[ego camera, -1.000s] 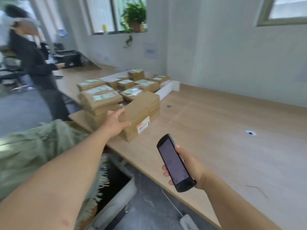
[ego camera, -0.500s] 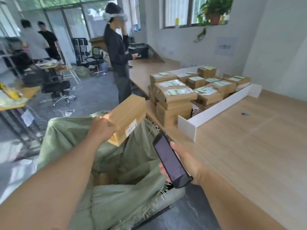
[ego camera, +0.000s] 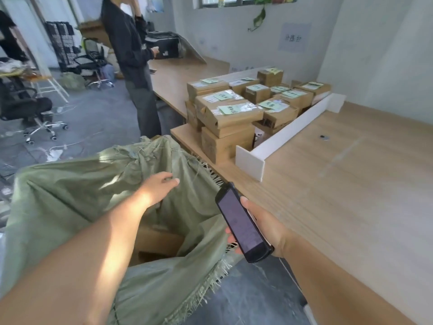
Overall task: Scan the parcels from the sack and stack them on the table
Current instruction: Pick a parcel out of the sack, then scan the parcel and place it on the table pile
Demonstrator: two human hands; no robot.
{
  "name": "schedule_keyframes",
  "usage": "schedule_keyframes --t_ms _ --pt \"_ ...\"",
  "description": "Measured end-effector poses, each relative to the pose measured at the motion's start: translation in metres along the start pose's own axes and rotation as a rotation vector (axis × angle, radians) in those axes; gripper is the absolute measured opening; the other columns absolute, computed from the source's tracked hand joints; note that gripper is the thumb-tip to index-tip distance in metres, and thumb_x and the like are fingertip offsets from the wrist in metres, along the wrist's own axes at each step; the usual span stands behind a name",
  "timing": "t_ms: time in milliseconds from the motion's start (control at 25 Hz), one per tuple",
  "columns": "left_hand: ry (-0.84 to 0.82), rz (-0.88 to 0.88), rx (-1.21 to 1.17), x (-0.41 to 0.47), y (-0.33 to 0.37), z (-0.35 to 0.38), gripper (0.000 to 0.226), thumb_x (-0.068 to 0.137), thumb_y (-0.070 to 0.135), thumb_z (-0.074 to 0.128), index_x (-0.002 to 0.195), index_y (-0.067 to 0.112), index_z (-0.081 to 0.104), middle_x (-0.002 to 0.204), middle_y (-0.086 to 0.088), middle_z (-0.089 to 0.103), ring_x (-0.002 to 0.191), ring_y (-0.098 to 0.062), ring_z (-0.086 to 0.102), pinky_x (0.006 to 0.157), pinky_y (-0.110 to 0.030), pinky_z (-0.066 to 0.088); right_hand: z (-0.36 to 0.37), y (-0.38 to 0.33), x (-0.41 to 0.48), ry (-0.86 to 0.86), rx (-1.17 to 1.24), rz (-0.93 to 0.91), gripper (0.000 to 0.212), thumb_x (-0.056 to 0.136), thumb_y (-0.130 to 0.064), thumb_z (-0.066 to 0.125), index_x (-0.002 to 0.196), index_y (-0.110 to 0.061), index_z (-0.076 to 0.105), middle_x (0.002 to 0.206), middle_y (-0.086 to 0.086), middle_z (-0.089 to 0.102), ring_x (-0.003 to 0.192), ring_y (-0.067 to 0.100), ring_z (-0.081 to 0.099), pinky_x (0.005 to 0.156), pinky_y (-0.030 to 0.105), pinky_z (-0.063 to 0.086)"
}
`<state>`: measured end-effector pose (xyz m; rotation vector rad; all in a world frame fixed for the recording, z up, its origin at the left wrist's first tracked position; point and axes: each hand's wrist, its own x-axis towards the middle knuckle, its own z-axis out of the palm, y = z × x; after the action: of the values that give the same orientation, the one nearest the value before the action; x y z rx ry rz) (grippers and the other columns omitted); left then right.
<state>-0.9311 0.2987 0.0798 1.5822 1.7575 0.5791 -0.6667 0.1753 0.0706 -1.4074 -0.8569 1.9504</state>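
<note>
Sack point(ego camera: 70, 195) gapes under the relaxed, empty left hand point(ego camera: 159, 188); right hand point(ego camera: 264, 228) grasps the scanner point(ego camera: 241, 222) beside the desk's point(ego camera: 339, 195) near edge.

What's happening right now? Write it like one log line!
left hand: open, above sack | right hand: holds scanner | parcels: stacked on table

Pale wall point(ego camera: 375, 43) running across the upper right, window point(ego camera: 218, 0) peeking at the top edge, vine point(ego camera: 259, 16) dangling beneath it, paper sign point(ego camera: 294, 38) hanging further right, black office chair point(ego camera: 28, 106) sitting at left on dark grey floor point(ego camera: 98, 120), daylight pouring in.
</note>
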Motion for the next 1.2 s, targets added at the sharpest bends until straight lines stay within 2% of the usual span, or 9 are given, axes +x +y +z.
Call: schedule_keyframes --t_ms 200,360,520,680,760,840,1000,1080,1200 --pt "-0.212 0.21 0.029 0.006 0.079 0.077 0.04 0.087 0.033 0.068 0.123 0.019 0.061 0.114 -0.006 0.066 0.1 -0.02 0.063 0.085 -0.032 0.048 -0.047 0.009 -0.052 0.107 0.083 -0.084 0.066 0.09 -0.065 0.038 0.114 -0.007 0.06 0.089 0.011 0.066 0.073 0.022 0.065 0.064 0.035 0.055" --pt "-0.349 0.4 0.106 -0.03 0.161 0.158 0.034 0.085 0.029 0.07 0.118 0.019 0.065 0.112 -0.006 0.067 0.1 -0.022 0.064 0.094 -0.036 0.049 -0.105 0.029 -0.119 0.244 0.13 -0.139 0.064 0.1 -0.06 0.028 0.115 -0.007 0.059 0.09 0.01 0.066 0.073 0.021 0.066 0.064 0.035 0.056" --pt "-0.478 0.533 0.196 -0.086 0.237 0.238 0.037 0.085 0.035 0.069 0.119 0.022 0.063 0.111 -0.002 0.065 0.1 -0.019 0.064 0.092 -0.033 0.049 -0.169 0.059 -0.199 0.398 0.163 -0.214 0.07 0.098 -0.063 0.032 0.125 -0.003 0.057 0.099 0.016 0.066 0.079 0.025 0.066 0.066 0.038 0.055" --pt "-0.595 0.671 0.215 -0.16 0.315 0.321 0.03 0.086 0.03 0.069 0.114 0.021 0.063 0.107 -0.005 0.067 0.088 -0.017 0.064 0.079 -0.028 0.047 -0.233 0.096 -0.293 0.553 0.221 -0.279 0.07 0.096 -0.065 0.041 0.129 -0.005 0.056 0.103 0.018 0.067 0.084 0.027 0.069 0.068 0.04 0.057" --pt "-0.667 0.759 0.244 -0.205 0.355 0.371 0.027 0.087 0.027 0.068 0.113 0.019 0.063 0.107 -0.007 0.067 0.083 -0.017 0.063 0.075 -0.026 0.045 -0.264 0.12 -0.346 0.653 0.274 -0.332 0.074 0.087 -0.068 0.048 0.128 -0.007 0.057 0.104 0.018 0.068 0.087 0.03 0.069 0.07 0.041 0.058" --pt "-0.73 0.847 0.266 -0.252 0.392 0.418 0.029 0.087 0.027 0.068 0.115 0.018 0.063 0.107 -0.006 0.067 0.085 -0.018 0.063 0.077 -0.027 0.047 -0.289 0.145 -0.396 0.757 0.329 -0.359 0.076 0.08 -0.068 0.05 0.127 -0.009 0.058 0.103 0.018 0.07 0.088 0.031 0.069 0.072 0.043 0.058" --pt "-0.847 1.015 0.304 -0.351 0.443 0.503 0.036 0.088 0.029 0.066 0.122 0.019 0.061 0.109 -0.004 0.065 0.098 -0.018 0.062 0.088 -0.028 0.046 -0.32 0.202 -0.488 0.911 0.433 -0.411 0.064 0.096 -0.063 0.042 0.128 -0.009 0.056 0.102 0.018 0.068 0.085 0.029 0.068 0.074 0.045 0.057" --pt "-0.893 1.098 0.334 -0.395 0.457 0.537 0.04 0.088 0.03 0.066 0.126 0.021 0.058 0.11 -0.001 0.065 0.1 -0.016 0.061 0.087 -0.026 0.044 -0.327 0.229 -0.525 0.982 0.495 -0.417 0.064 0.098 -0.061 0.039 0.127 -0.007 0.057 0.102 0.018 0.067 0.085 0.028 0.067 0.072 0.042 0.058" --pt "-0.963 1.205 0.403 -0.446 0.469 0.581 0.052 0.086 0.033 0.068 0.135 0.025 0.051 0.123 -0.003 0.06 0.109 -0.017 0.058 0.096 -0.029 0.045 -0.332 0.265 -0.568 1.074 0.606 -0.419 0.066 0.096 -0.064 0.041 0.124 -0.007 0.06 0.1 0.017 0.069 0.086 0.028 0.067 0.072 0.042 0.058"
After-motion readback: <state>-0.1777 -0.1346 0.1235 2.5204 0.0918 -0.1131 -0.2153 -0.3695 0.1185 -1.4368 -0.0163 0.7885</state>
